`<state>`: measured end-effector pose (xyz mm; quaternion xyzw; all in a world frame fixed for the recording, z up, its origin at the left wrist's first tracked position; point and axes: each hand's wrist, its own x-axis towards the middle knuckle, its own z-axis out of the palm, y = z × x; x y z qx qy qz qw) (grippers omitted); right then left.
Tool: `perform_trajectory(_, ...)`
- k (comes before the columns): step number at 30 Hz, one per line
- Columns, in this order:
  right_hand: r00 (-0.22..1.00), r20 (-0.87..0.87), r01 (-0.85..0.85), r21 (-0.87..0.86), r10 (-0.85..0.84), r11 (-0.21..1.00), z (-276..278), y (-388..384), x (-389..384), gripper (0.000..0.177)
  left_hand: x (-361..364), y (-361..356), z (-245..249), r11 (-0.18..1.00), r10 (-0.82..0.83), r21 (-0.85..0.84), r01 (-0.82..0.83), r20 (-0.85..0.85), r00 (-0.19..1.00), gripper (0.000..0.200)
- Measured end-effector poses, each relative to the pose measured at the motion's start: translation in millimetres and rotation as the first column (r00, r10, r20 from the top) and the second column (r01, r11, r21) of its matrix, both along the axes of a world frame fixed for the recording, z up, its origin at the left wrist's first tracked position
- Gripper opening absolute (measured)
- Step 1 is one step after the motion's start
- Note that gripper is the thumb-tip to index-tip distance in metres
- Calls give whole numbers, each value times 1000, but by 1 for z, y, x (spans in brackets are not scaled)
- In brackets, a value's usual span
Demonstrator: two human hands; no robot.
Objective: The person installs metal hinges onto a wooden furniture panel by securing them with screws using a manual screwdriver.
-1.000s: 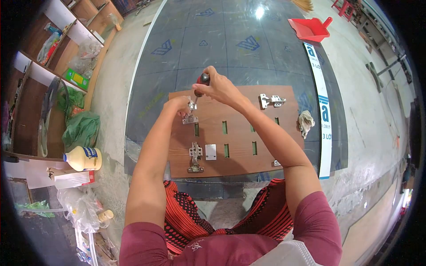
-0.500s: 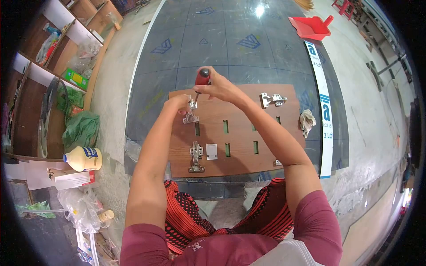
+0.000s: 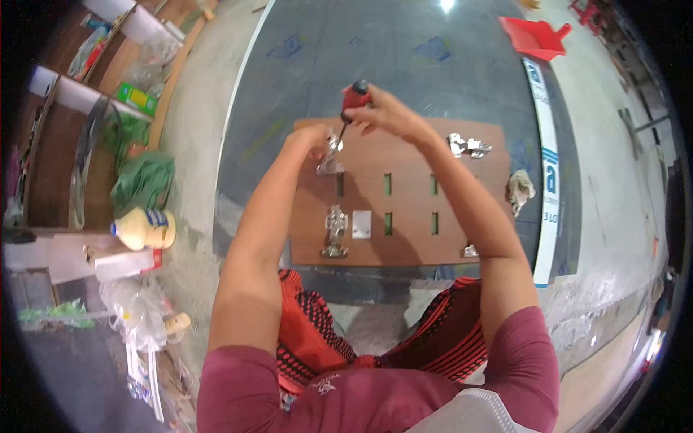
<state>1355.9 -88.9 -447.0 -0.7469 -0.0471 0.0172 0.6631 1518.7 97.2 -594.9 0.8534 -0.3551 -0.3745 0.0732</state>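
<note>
My right hand (image 3: 390,115) is wrapped round the handle of a red and black screwdriver (image 3: 356,97). The shaft slants down to the upper left cabinet hinge (image 3: 330,164); blur hides whether the tip touches a screw. My left hand (image 3: 310,139) grips the side of that hinge, its fingertips partly hidden. Beneath lies a brown wood-grain board (image 3: 411,148) with several green-bottomed slots. A second hinge (image 3: 336,231) is at its lower left, beside a small pale plate (image 3: 362,224). Another hinge (image 3: 469,146) sits at the upper right. Part of a metal piece (image 3: 470,250) shows by my right forearm.
The board rests on a dark sheet-covered table (image 3: 325,65). A crumpled cloth (image 3: 520,189), a white-blue strip (image 3: 546,209) and a red dustpan (image 3: 535,37) are on the right. At left stand shelves (image 3: 61,159) and a cream jug (image 3: 146,229).
The whole view has shifted, so the board appears higher and farther right. The screwdriver leans more than before, its handle tipped to the right. Both hands keep their holds.
</note>
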Motion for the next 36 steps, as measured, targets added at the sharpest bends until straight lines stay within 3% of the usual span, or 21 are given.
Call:
perform_trajectory(1, 1000, -17, -26, 25, 26, 999, -2, 0, 1, 41, 5, 4, -16, 999, 24, -40, -25, -28, 999, 17)
perform_trajectory(3, 998, 57, 12, -151, -4, 989, -2, 3, 3, 38, -21, -4, 34, 990, 75, 118, -73, -11, 997, 17)
perform_trajectory(4, 999, 48, -7, -137, 14, 991, -2, 8, 2, 38, -30, -4, 49, 987, 93, 133, -90, -19, 995, 17)
perform_trajectory(6, 989, 20, 146, -253, -145, 957, 2, 12, 1, 37, -41, -7, 70, 978, 117, 171, -120, 26, 993, 18)
perform_trajectory(8, 986, 28, 166, -275, -164, 947, 11, 15, -3, 40, -44, -11, 77, 977, 110, 177, -116, 43, 993, 19)
perform_trajectory(10, 960, 155, 268, -270, -233, 925, 21, 16, -8, 39, -42, -11, 74, 938, 95, 331, -102, 37, 995, 38)
perform_trajectory(11, 962, 152, 261, -269, -227, 927, 28, 17, -10, 39, -39, -9, 69, 937, 101, 333, -107, 35, 994, 38)
perform_trajectory(14, 946, 228, 296, -324, -230, 899, 38, 20, -11, 41, -30, 1, 56, 940, 161, 307, -147, -20, 987, 32)
perform_trajectory(16, 930, 300, 312, -343, -211, 886, 37, 25, -11, 41, -31, 12, 54, 986, -45, 165, 25, 114, 992, 27)
perform_trajectory(17, 929, 305, 313, -336, -212, 888, 36, 27, -11, 41, -31, 14, 57, 985, -44, 171, 24, 120, 992, 27)
perform_trajectory(19, 942, 298, 252, -319, -156, 914, 30, 32, -11, 41, -34, 14, 63, 993, 96, 65, -101, 68, 993, 37)
perform_trajectory(22, 941, 309, 244, -327, -140, 913, 29, 37, -13, 41, -5, 18, 26, 981, 187, 70, -182, -63, 980, 48)
perform_trajectory(26, 945, 301, 229, -340, -125, 912, 32, 37, -12, 41, -16, 23, 42, 997, 77, 11, -76, -54, 996, 52)
perform_trajectory(28, 949, 298, 216, -365, -107, 906, 31, 39, -14, 39, -19, 24, 46, 967, 254, 54, -249, -131, 958, 63)
perform_trajectory(29, 951, 293, 209, -364, -102, 908, 30, 42, -15, 39, -20, 26, 43, 966, 260, 57, -254, -135, 956, 63)
perform_trajectory(35, 958, 285, 131, -356, -26, 925, 6, 58, -11, 34, -6, 30, 21, 966, 259, 38, -257, -127, 957, 42)
perform_trajectory(36, 965, 262, 98, -347, -4, 933, -3, 61, -10, 34, -9, 35, 14, 979, 141, -149, -136, 25, 990, 35)
